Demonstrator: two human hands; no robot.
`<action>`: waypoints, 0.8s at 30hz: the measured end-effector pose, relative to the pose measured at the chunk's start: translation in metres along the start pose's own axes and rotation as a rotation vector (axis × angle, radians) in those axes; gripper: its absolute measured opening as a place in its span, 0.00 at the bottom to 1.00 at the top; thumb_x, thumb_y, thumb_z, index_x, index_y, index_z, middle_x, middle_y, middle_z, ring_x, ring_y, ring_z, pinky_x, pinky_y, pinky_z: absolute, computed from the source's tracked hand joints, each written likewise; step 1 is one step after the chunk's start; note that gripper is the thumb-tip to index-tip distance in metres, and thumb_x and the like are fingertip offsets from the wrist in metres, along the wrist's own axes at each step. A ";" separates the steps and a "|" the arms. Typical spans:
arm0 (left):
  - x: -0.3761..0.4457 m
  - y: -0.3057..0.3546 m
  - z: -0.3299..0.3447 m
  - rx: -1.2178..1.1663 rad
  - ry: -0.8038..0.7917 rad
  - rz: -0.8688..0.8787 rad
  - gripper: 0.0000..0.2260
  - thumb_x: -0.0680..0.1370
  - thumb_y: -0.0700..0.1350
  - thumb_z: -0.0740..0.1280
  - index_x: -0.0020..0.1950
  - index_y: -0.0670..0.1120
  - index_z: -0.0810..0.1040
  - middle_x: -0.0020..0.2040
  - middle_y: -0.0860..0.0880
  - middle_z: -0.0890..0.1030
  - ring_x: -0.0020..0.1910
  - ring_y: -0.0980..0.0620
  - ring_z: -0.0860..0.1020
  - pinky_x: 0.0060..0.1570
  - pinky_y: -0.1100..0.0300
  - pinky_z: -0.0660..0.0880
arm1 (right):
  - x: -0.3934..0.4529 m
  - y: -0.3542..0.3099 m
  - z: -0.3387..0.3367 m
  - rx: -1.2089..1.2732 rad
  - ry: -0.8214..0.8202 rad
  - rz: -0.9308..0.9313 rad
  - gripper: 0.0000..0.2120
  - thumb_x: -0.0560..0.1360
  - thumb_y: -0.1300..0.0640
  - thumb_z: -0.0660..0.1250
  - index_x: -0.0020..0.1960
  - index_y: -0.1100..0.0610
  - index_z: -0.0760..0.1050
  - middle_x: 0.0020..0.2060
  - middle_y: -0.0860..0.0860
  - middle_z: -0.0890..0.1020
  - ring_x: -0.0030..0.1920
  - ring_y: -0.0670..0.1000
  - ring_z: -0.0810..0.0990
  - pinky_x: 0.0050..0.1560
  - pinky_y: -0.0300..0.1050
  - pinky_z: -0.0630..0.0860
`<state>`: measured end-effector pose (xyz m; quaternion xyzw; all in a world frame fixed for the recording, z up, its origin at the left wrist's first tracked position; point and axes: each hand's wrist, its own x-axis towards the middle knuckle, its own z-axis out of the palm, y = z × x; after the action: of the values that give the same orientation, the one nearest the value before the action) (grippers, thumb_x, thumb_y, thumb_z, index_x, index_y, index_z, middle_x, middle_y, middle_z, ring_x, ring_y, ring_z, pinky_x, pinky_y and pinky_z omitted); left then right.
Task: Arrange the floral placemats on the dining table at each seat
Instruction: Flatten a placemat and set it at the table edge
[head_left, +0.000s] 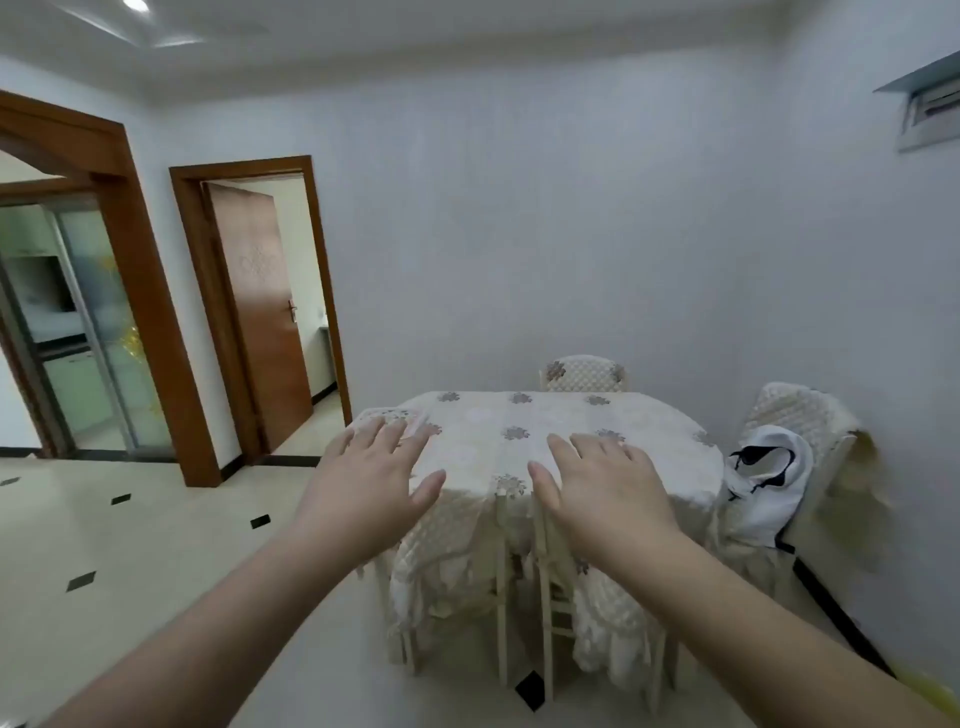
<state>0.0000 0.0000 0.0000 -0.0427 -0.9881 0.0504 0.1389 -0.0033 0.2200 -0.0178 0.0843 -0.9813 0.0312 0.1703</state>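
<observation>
The dining table (524, 415) stands against the far wall under a cream cloth with grey flower motifs. I see no separate placemats on it; the flowers look printed on the cloth. My left hand (371, 480) and my right hand (597, 483) are stretched out in front of me, fingers spread, palms down, holding nothing. Both hands hover in the air short of the table's near edge.
Cream-covered chairs surround the table: one at the back (584, 373), one at the right (795, 441) with a white and black garment (769, 483) draped on it, others tucked in at the front (524, 587). Two wooden doorways (260, 312) open on the left. The tiled floor (130, 545) lies between.
</observation>
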 end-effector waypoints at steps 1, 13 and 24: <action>0.006 -0.004 0.003 0.020 -0.006 -0.013 0.29 0.83 0.64 0.45 0.82 0.57 0.45 0.83 0.51 0.51 0.81 0.50 0.46 0.78 0.50 0.45 | 0.009 0.000 0.004 0.019 0.002 -0.012 0.27 0.83 0.41 0.42 0.77 0.51 0.58 0.71 0.50 0.70 0.70 0.53 0.67 0.70 0.51 0.61; 0.060 -0.107 0.051 -0.055 -0.111 -0.143 0.29 0.83 0.65 0.47 0.82 0.56 0.50 0.82 0.53 0.54 0.81 0.51 0.50 0.77 0.50 0.50 | 0.113 -0.080 0.053 0.063 -0.050 -0.179 0.27 0.82 0.40 0.42 0.78 0.50 0.56 0.74 0.50 0.67 0.73 0.52 0.63 0.73 0.52 0.58; 0.104 -0.290 0.084 0.052 -0.062 -0.246 0.29 0.82 0.65 0.47 0.82 0.56 0.51 0.82 0.51 0.55 0.81 0.49 0.50 0.78 0.48 0.49 | 0.227 -0.267 0.093 0.081 -0.038 -0.336 0.25 0.82 0.41 0.45 0.76 0.48 0.61 0.73 0.48 0.68 0.73 0.52 0.64 0.72 0.51 0.59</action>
<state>-0.1433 -0.2841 -0.0197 0.0839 -0.9881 0.0598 0.1146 -0.1974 -0.0857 -0.0193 0.2545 -0.9544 0.0400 0.1510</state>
